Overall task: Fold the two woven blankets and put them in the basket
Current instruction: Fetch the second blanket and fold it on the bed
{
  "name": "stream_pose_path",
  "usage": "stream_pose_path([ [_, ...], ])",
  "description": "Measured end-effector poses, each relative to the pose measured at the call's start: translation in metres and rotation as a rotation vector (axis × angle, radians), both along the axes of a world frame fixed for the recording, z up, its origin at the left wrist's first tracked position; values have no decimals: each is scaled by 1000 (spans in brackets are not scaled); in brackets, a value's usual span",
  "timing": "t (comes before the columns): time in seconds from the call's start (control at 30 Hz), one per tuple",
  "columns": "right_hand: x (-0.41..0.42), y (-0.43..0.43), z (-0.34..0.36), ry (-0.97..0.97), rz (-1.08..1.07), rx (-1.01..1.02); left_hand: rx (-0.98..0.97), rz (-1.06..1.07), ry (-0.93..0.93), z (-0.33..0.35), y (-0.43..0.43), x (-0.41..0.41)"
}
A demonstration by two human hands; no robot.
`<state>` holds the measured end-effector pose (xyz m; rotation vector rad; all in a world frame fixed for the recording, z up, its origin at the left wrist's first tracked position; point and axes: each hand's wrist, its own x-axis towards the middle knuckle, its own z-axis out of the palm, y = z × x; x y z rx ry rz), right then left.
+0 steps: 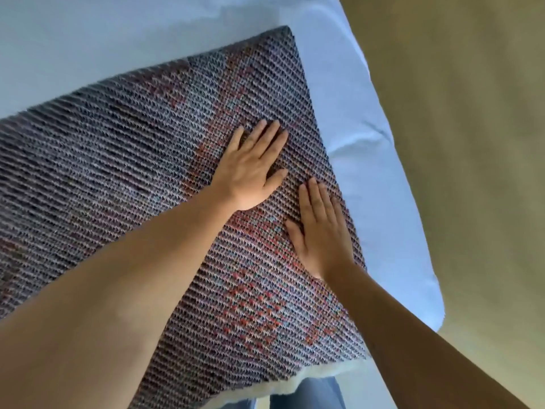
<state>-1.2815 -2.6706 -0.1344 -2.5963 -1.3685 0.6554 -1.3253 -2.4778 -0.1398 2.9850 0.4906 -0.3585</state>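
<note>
Both the left hand point(253, 166) and right hand point(320, 231) lie flat, fingers straight, on the woven blanket point(118, 172) spread across the frame's centre and left on the bed point(88, 54), so a hard rightward sweep could skew its layers or drag it over the bed's edge.

bare sheet point(368, 160) strip right of blanket point(118, 172), open floor point(472, 143) beyond bed edge

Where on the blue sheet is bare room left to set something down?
Widest: blue sheet beyond the woven blanket's far edge. A narrower strip runs between its right edge and the floor. Crowded: left hand and right hand flat on it.
</note>
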Motion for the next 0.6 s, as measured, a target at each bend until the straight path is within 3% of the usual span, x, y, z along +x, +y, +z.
stream_pose_path([
  [0.23,11,1,-3,85,-27,105,17,210,2,-7,24,32],
  [0.33,20,-1,5,137,-229,206,-28,405,-64,9,6,56],
  [0.43,33,-2,16,178,-483,168,-58,431,-212,28,-28,78],
  [0.6,49,-6,23,319,-539,67,-181,658,33,29,-73,90],
])
